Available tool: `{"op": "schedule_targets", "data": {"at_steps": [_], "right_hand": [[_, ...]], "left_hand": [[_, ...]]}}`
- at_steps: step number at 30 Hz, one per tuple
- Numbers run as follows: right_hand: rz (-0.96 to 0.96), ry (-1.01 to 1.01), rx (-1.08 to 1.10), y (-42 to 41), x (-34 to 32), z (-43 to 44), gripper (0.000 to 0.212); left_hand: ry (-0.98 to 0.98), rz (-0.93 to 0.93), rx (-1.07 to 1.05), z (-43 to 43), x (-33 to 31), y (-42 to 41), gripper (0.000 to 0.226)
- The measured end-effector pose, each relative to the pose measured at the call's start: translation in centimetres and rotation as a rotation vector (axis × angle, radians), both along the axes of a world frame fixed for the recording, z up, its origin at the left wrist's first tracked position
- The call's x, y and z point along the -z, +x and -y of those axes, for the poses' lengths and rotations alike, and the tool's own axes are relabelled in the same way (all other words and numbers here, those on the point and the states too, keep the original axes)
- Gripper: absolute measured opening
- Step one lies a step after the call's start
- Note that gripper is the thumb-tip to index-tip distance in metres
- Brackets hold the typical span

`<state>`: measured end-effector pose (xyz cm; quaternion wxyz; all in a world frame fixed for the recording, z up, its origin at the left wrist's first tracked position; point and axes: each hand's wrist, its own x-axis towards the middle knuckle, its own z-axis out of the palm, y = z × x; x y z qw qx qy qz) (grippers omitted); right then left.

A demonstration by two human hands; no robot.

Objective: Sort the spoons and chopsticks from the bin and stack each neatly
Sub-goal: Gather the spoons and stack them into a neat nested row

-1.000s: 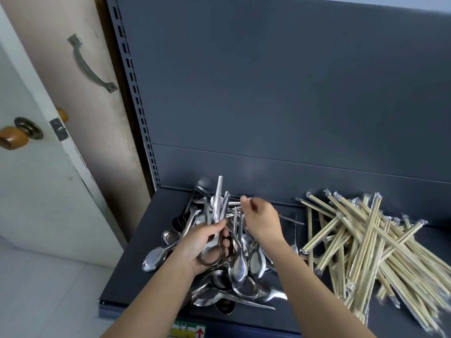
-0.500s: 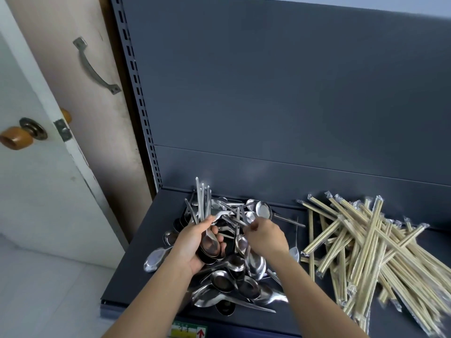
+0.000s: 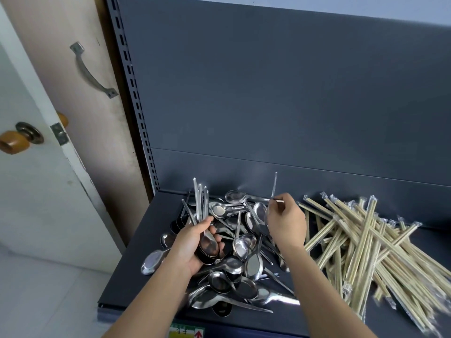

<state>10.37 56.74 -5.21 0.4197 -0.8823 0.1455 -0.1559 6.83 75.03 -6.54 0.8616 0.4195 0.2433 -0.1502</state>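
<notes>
A loose heap of steel spoons (image 3: 240,269) lies on the dark grey shelf (image 3: 136,262). My left hand (image 3: 192,242) grips a nested stack of spoons (image 3: 206,240), bowls in the palm and handles pointing up and away. My right hand (image 3: 286,222) pinches a single spoon (image 3: 273,189) by its thin handle, lifted above the heap with the handle standing nearly upright. To the right, a spread pile of plastic-wrapped wooden chopsticks (image 3: 361,245) covers the shelf.
The shelf's grey back panel (image 3: 280,93) rises just behind the piles. A slotted upright (image 3: 136,106) stands at the shelf's left. Beyond it is a door with a metal pull handle (image 3: 91,71), and a white door with a wooden knob (image 3: 13,142).
My right hand rose out of the heap and moved right, lifting one spoon by its handle. My left hand kept its stack, shifting slightly.
</notes>
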Motion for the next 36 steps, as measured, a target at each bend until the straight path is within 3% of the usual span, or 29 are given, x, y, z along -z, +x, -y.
{"op": "schedule_targets", "data": {"at_steps": [5,8,12,15,20,24,29,32,36], "right_hand": [[0.14,0.102,-0.147,0.1,-1.8,0.2,0.014],[0.145,0.201,-0.278,0.4,-3.5,0.0,0.018],[-0.055,0.447,-0.501,0.5,-5.7,-0.5,0.019],[-0.296,0.438,-0.637,0.2,-6.3,-1.5,0.011],[-0.403,0.418,-0.608,0.8,-5.7,-2.3,0.009],[-0.361,0.407,-0.502,1.5,-4.5,-2.3,0.013],[-0.266,0.474,-0.363,1.3,-3.6,-3.9,0.015],[-0.3,0.612,-0.414,0.4,-3.2,-5.9,0.024],[-0.323,0.597,-0.42,0.1,-2.2,-7.7,0.019]], "left_hand": [[0.014,0.006,-0.03,-0.3,-0.3,0.6,0.008],[0.02,0.011,-0.042,-1.0,-0.4,1.4,0.021],[-0.093,0.013,0.01,-1.8,-0.5,1.7,0.051],[-0.169,0.063,0.203,-2.3,-0.4,1.4,0.058],[-0.147,0.103,0.387,-2.2,-0.7,0.7,0.047],[-0.024,0.15,0.425,-2.4,-0.3,0.6,0.036],[0.16,0.164,0.251,-1.3,-0.3,1.0,0.026],[0.085,0.191,0.174,-0.8,0.2,1.1,0.046],[-0.063,0.208,0.206,-0.4,0.2,0.2,0.044]]}}
